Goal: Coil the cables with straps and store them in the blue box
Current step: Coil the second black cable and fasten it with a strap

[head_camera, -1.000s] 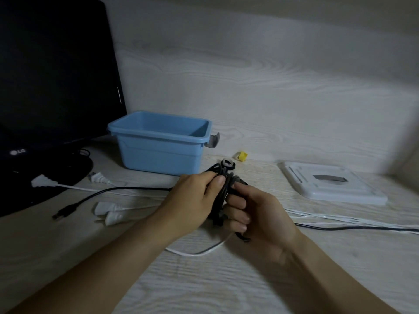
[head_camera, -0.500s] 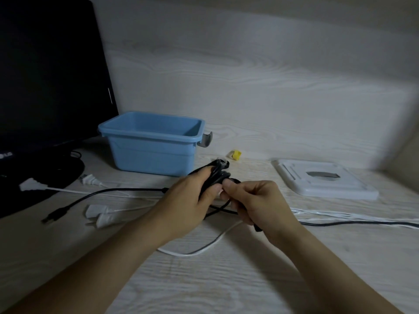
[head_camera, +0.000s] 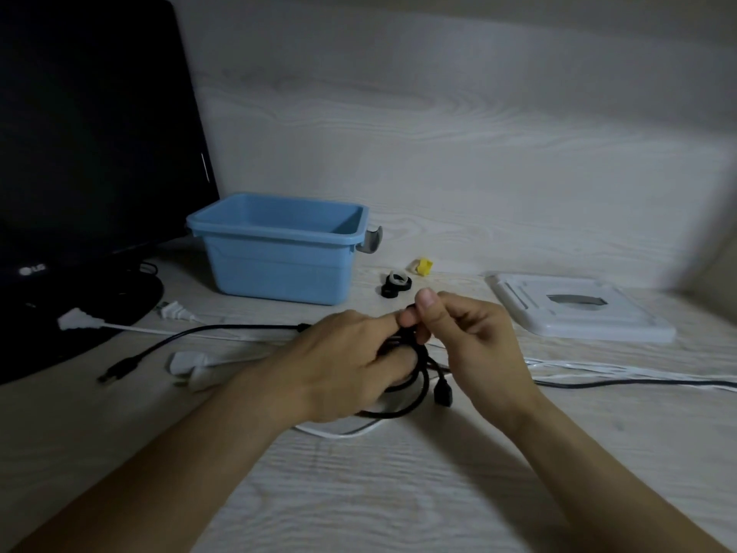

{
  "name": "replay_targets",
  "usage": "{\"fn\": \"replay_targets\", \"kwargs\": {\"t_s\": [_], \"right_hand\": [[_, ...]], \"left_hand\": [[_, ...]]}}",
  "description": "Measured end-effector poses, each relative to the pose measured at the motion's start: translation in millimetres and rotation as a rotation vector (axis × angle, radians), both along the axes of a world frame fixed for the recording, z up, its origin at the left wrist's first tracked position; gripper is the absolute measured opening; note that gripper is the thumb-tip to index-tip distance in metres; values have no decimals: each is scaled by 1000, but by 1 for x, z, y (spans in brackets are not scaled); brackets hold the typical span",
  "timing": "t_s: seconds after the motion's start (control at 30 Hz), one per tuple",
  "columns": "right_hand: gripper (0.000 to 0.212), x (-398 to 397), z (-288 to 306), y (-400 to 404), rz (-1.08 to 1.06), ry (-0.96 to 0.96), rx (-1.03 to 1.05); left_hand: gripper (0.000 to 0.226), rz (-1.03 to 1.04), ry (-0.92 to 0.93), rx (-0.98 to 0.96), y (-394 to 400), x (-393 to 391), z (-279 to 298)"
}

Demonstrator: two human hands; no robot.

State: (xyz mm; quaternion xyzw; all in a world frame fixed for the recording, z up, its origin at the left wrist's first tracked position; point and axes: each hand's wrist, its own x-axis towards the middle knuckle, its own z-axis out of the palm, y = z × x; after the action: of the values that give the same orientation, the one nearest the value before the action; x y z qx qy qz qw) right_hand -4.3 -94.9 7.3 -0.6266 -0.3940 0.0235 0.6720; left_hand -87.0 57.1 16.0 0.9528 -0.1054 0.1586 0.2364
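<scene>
While left hand (head_camera: pixel 339 365) fingers grip the coiled black cable (head_camera: pixel 414 377), right hand (head_camera: pixel 474 337) fingers pinch its top

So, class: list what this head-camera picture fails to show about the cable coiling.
- Strap: the right hand pinches something dark; its fingertips hide it.
- Coiled black cable: the left hand covers its upper loops.
- Light blue plastic box: near wall hides its floor.
- White cables: cut off at right edge.

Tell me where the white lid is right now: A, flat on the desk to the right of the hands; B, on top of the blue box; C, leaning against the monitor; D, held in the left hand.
A: the white lid lies flat on the desk, right of the right hand, while the blue box stands open.
</scene>
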Motion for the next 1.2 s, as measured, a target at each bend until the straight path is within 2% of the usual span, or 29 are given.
{"fn": "replay_targets", "kwargs": {"t_s": [0.13, 0.23, 0.3, 0.47, 0.53, 0.6, 0.73, 0.83, 0.93, 1.1, 1.2], "right_hand": [[32, -5, -1, 4, 11, 134, 77], [31, -8, -2, 9, 51, 316, 112], [31, -11, -1, 11, 85, 389, 110], [24, -10, 2, 8, 145, 429, 85], [21, -6, 2, 4, 167, 354, 16], [18, -6, -1, 1, 174, 192, -77], [48, -14, -9, 7, 103, -12, -155], [58, -16, -11, 9, 18, -78, -149], [52, -16, -10, 8, 10, -114, -128], [36, -18, -11, 10, -32, -203, -101], [30, -17, -11, 10, -48, -203, -91]], "left_hand": [[28, 54, -200, 27, -3, 1, -6], [41, 83, -296, -67, 0, 6, -10], [43, 95, -305, -177, 4, 7, -12], [46, 137, -270, -434, 4, 13, -15], [43, 188, -273, -502, 1, 12, -14], [39, 264, -277, -539, 0, 12, -14], [29, 394, -228, -746, 1, 12, -10], [29, 443, -157, -838, 2, 13, -6], [17, 484, -108, -925, 0, 14, -6], [5, 472, -171, -1039, 2, 19, -8], [9, 477, -172, -1072, 1, 21, -10]]}}
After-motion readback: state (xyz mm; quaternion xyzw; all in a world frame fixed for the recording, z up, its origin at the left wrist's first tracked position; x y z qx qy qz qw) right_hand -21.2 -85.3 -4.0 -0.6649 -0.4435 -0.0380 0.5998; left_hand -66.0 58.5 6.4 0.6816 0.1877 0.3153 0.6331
